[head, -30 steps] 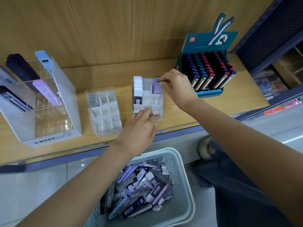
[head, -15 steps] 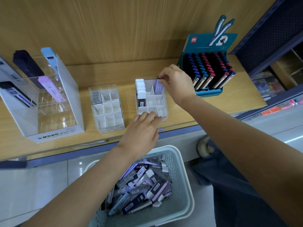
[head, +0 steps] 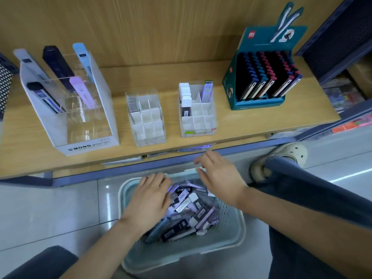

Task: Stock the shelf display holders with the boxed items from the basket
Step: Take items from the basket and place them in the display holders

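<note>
Clear plastic stand (head: pixel 66 109) at the far left of the frame holds a few long boxes and looks untouched. The small divided holder (head: pixel 148 121) next to it is as empty as it was half a second ago. My left hand (head: pixel 151 196) was steadying the front of the right-hand holder (head: pixel 198 117). It has dropped into the basket (head: pixel 181 256) at lower centre, fingers laid fairly straight on the pile of boxed items (head: pixel 187 214); I see nothing pinched yet.

Up on the wooden shelf (head: pixel 241 121), the lilac box (head: pixel 207 91) now stands released in that holder's back right slot. A column of white-capped boxes (head: pixel 185 95) fills its left side. My right hand (head: pixel 219 178), which was seating that box, has pulled back to the basket's far rim, blurred, fingers spread wide and empty.

I judge one placement done and both hands going for the next box, with most slots still to fill. At right, the teal pen display (head: pixel 259 77) is unchanged.
</note>
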Demonstrator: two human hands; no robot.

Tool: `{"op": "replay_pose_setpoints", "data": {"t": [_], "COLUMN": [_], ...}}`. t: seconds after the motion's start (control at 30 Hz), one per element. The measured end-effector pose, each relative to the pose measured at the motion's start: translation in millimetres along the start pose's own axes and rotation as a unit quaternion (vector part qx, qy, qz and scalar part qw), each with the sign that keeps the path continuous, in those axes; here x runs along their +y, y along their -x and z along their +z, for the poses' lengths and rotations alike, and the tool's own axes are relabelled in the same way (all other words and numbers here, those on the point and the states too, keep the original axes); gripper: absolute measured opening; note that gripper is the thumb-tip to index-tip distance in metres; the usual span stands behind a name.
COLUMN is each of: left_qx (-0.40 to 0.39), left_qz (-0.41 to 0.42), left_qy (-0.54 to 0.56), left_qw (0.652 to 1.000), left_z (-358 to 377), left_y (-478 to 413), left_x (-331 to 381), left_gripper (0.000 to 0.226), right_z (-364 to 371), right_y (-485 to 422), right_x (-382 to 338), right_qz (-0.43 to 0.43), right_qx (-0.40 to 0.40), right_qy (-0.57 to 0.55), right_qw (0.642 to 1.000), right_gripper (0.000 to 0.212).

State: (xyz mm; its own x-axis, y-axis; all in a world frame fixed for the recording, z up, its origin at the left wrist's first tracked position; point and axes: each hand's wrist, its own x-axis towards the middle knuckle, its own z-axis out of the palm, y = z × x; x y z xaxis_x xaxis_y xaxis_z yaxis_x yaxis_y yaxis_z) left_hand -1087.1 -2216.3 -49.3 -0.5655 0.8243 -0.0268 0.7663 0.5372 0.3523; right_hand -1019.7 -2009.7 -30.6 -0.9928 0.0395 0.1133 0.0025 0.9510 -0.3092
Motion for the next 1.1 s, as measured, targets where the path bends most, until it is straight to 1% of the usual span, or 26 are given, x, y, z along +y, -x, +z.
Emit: {"op": "replay_pose_setpoints", "data": {"t": [0.07, 0.13, 0.17, 0.2, 0.27, 0.33, 0.43, 0.57, 0.63, 0.7, 0.8, 0.9, 1.03, 1.07, 1.1], "left_qx": [-0.072, -0.139, -0.159, -0.172, -0.189, -0.200, -0.190, -0.201, -0.207, -0.195, -0.170, -0.152, -0.143, -0.134, -0.124], "left_qz": [-0.062, -0.118, -0.138, -0.152, -0.176, -0.207, -0.258, -0.261, -0.253, -0.244, -0.226, -0.224, -0.234, -0.242, -0.257], "left_qy": [0.028, 0.053, 0.067, 0.085, 0.127, 0.166, 0.177, 0.100, 0.076, 0.062, 0.049, 0.055, 0.043, 0.051, 0.090], "left_qw": [0.995, 0.982, 0.975, 0.970, 0.958, 0.943, 0.931, 0.939, 0.942, 0.948, 0.958, 0.961, 0.961, 0.960, 0.954], "left_z": [17, 31, 40, 47, 59, 69, 82, 91, 95, 97, 98, 99, 94, 90, 86], "left_y": [19, 31, 35, 38, 36, 29, 18, 9, 8, 7, 10, 16, 27, 29, 31], "left_x": [-7, -11, -14, -15, -14, -12, -12, -16, -16, -13, -8, -4, 1, 3, 5], "left_gripper": [0.030, 0.041, 0.047, 0.053, 0.061, 0.067, 0.068, 0.064, 0.060, 0.056, 0.044, 0.037, 0.037, 0.035, 0.030], "right_z": [29, 51, 59, 65, 77, 88, 102, 109, 108, 105, 97, 88, 73, 69, 65], "right_y": [26, 42, 47, 49, 50, 49, 45, 40, 39, 39, 37, 36, 39, 39, 40], "right_x": [-6, -10, -12, -14, -15, -14, -7, 1, 1, 0, -1, -4, -9, -10, -12], "right_qz": [0.027, 0.072, 0.102, 0.134, 0.187, 0.223, 0.258, 0.253, 0.247, 0.242, 0.227, 0.227, 0.242, 0.246, 0.253], "right_qx": [-0.109, -0.216, -0.255, -0.276, -0.287, -0.299, -0.295, -0.281, -0.261, -0.239, -0.237, -0.247, -0.238, -0.228, -0.216], "right_qy": [-0.012, -0.027, -0.040, -0.049, -0.055, -0.053, -0.053, -0.026, -0.029, -0.037, -0.051, -0.083, -0.115, -0.130, -0.155], "right_qw": [0.994, 0.973, 0.961, 0.950, 0.938, 0.926, 0.919, 0.926, 0.933, 0.940, 0.943, 0.938, 0.934, 0.933, 0.930], "right_gripper": [0.022, 0.038, 0.047, 0.054, 0.064, 0.069, 0.068, 0.053, 0.045, 0.036, 0.022, 0.022, 0.028, 0.030, 0.032]}}
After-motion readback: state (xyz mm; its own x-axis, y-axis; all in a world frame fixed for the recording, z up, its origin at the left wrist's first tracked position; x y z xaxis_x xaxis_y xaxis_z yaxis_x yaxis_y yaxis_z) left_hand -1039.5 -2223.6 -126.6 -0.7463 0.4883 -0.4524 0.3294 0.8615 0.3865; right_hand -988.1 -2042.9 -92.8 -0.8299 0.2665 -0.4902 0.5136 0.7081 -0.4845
